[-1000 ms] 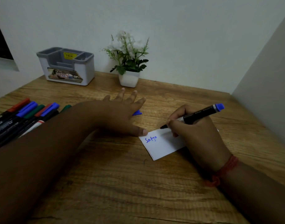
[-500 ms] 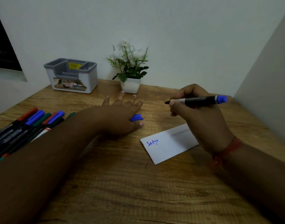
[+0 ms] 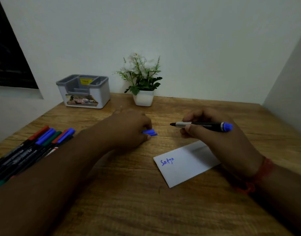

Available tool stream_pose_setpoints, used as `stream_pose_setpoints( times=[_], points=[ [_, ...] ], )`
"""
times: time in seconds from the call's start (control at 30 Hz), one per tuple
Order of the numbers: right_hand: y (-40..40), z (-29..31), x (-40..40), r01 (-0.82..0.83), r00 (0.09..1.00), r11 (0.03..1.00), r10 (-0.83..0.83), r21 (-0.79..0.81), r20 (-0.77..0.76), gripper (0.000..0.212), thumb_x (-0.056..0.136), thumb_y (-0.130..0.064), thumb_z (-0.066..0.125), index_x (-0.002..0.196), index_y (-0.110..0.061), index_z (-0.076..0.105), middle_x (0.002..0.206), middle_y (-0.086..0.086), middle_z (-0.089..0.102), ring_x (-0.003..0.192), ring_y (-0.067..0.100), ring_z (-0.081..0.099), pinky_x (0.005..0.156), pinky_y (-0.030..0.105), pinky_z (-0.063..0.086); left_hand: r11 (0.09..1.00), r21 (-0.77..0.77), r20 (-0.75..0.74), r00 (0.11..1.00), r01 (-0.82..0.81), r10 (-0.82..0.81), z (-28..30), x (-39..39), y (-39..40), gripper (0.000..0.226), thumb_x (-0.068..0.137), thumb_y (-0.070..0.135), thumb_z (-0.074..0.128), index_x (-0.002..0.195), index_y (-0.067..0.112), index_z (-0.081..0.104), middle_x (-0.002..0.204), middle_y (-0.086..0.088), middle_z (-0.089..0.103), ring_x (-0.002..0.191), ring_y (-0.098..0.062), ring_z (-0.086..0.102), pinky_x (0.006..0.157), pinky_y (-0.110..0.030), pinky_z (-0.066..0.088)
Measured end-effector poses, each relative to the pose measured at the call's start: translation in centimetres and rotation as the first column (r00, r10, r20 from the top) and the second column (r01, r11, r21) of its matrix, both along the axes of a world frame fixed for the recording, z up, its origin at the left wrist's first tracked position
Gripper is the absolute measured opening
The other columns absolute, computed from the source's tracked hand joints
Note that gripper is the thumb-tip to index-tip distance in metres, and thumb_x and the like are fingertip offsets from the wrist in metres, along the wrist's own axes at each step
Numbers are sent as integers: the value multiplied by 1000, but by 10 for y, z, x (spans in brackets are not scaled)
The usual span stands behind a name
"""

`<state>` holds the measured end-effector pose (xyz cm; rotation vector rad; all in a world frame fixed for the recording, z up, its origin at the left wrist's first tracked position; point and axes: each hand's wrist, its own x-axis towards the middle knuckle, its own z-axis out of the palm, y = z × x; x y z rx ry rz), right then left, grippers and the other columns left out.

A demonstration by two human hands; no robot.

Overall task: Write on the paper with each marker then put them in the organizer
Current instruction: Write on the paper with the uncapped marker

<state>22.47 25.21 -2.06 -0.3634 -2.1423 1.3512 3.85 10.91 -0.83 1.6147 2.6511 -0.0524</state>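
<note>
My right hand (image 3: 219,133) holds an uncapped blue marker (image 3: 204,125) level above the table, tip pointing left. Its blue cap (image 3: 150,132) is pinched in the fingers of my left hand (image 3: 127,130), just left of the marker tip and a short gap away. The white paper (image 3: 183,166) lies below both hands with a blue word written at its left end. Several capped markers (image 3: 44,142) in red, blue and green lie in a row at the left. The grey organizer (image 3: 85,91) stands at the back left by the wall.
A small white pot with a green plant (image 3: 143,86) stands at the back middle, right of the organizer. Walls close the table at the back and on the right. A red thread band (image 3: 264,171) is on my right wrist.
My right hand lifted the marker off the paper and turned it level. My left hand went from flat on the table to closing its fingers on the blue cap.
</note>
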Motion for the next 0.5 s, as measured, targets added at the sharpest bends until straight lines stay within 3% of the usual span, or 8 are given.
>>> stream_pose_setpoints(
  times=[0.07,0.17,0.33,0.5],
  points=[
    [0,-2,-1,-22,1000,999,22,-45,-9,10,90,-6,67,99,-10,71,94,6,78,86,17,76,85,30,61,998,52,13,1000,21,-22,-1,1,0,32,93,45,59,122,32,58,120,9,58,102,-9,50,96,-36,43],
    [0,-3,-2,-48,999,993,45,-112,-28,9,91,-4,66,97,-6,72,94,8,78,86,20,77,82,26,62,989,142,65,997,35,-44,1,4,1,30,91,39,65,120,31,60,113,12,60,94,-5,51,81,-26,45],
    [2,-1,-2,-68,996,964,50,-256,-74,10,91,-2,64,98,-1,71,96,14,77,88,27,77,82,34,63,927,363,48,991,96,-121,5,10,1,27,90,31,67,116,33,64,107,14,59,91,-3,52,78,-25,41],
    [3,-2,-2,-75,993,958,45,-278,-111,10,91,0,63,98,3,69,97,19,76,89,32,76,82,37,62,885,451,44,987,118,-154,6,16,0,25,89,31,68,113,34,65,99,18,56,88,-4,57,81,-32,48]
  ],
)
